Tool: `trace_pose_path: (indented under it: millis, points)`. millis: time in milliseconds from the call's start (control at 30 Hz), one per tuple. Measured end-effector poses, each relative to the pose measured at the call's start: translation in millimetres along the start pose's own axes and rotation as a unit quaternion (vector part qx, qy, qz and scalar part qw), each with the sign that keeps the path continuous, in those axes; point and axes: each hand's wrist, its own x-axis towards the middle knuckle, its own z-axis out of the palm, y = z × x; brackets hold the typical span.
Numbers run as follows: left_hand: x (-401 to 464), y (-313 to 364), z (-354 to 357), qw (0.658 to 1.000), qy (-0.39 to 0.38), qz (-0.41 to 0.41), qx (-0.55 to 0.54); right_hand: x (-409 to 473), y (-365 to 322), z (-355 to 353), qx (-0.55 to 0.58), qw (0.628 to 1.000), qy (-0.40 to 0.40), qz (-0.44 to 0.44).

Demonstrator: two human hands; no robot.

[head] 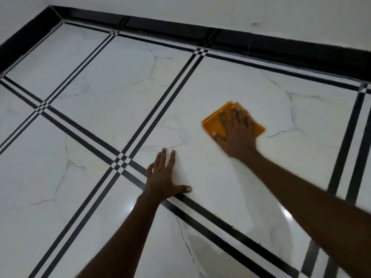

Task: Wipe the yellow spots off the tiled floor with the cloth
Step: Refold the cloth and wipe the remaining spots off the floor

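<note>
An orange folded cloth (215,122) lies flat on the white marble-look tiled floor (112,91). My right hand (235,133) presses down on it with fingers spread, covering most of the cloth, and looks slightly blurred. My left hand (166,176) rests flat on the same tile, nearer to me and to the left, with fingers apart and the thumb touching a black stripe. I see no clear yellow spots on the open tiles; a few tiny brownish specks sit along the black stripe (233,227) near my right forearm.
Double black stripes (158,113) divide the floor into large tiles. A black skirting (180,30) runs along the white wall (220,11) at the back and along the left corner. Glossy light reflections show on the near tiles.
</note>
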Motion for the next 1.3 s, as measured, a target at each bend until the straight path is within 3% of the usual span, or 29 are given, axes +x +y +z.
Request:
trace_pose_path:
  millis: [100, 200, 367, 433, 600, 700, 800, 867, 1000, 1067, 1200, 1300]
  points:
    - [-12.3, -23.1, 3.8, 1.000, 0.013, -0.008, 0.010, -13.9, 57.8, -7.1, -0.003, 0.994, 0.049, 0.093]
    - [-7.7, -19.8, 2.6, 1.000, 0.015, -0.013, 0.013, -63.5, 24.8, -6.6, 0.009, 0.983, 0.062, 0.171]
    - [-13.6, -24.4, -0.1, 0.999, 0.009, -0.043, 0.005, -34.2, -88.6, 10.8, 0.001, 0.997, -0.006, -0.082]
    - [-22.2, -33.5, 4.3, 0.996, 0.031, -0.082, -0.005, 5.2, -87.1, 8.5, -0.012, 0.996, -0.024, -0.085]
    - [-33.0, -41.2, 14.8, 0.989, 0.059, -0.124, -0.059, -19.1, -70.9, 5.4, 0.016, 0.995, 0.055, 0.086]
    - [-30.0, -41.1, 13.4, 0.990, 0.046, -0.123, -0.057, -57.2, -96.7, 14.9, 0.001, 0.999, 0.029, -0.017]
    - [-30.3, -40.8, 10.1, 0.991, 0.037, -0.118, -0.046, -20.7, -94.9, 15.4, -0.011, 0.988, 0.001, -0.154]
    - [-30.1, -42.1, 9.9, 0.991, 0.034, -0.120, -0.046, 11.2, -80.6, 11.7, -0.006, 0.993, 0.004, -0.114]
    - [-27.4, -39.9, 13.2, 0.990, 0.044, -0.127, -0.046, -18.6, -78.8, 7.7, 0.028, 0.993, 0.061, 0.097]
    - [-26.7, -38.1, 12.1, 0.990, 0.038, -0.126, -0.044, -55.6, -100.6, 13.5, 0.027, 0.997, 0.050, 0.051]
    - [-28.3, -39.9, 5.5, 0.993, 0.022, -0.109, -0.027, -40.8, -111.8, 21.6, 0.012, 0.986, 0.006, -0.165]
    - [-33.2, -45.3, 5.6, 0.994, 0.022, -0.106, -0.017, -13.8, -79.3, 17.8, 0.006, 0.989, 0.011, -0.145]
